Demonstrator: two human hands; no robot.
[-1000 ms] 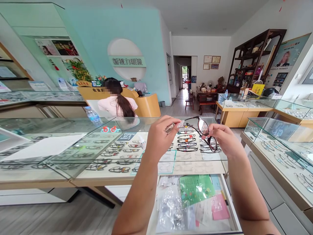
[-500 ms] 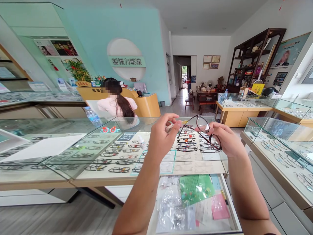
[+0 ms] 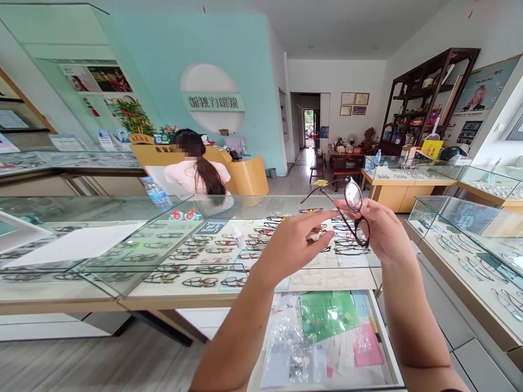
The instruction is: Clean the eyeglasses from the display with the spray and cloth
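My right hand grips a pair of dark-rimmed glasses by the frame, held up over the glass display case. One temple arm sticks out to the left. My left hand hovers just left of the glasses, its forefinger stretched toward the frame and a small white thing pinched under the thumb. Rows of spectacle frames lie inside the case below.
An open drawer below the case holds plastic bags, a green leaflet and pink paper. More glass counters stand at right and left. A person in a pink top stands behind the case, near a yellow reception desk.
My left hand has let go of the temple arm and dropped lower, toward the frame. The right hand has turned the glasses more upright and moved them slightly right.
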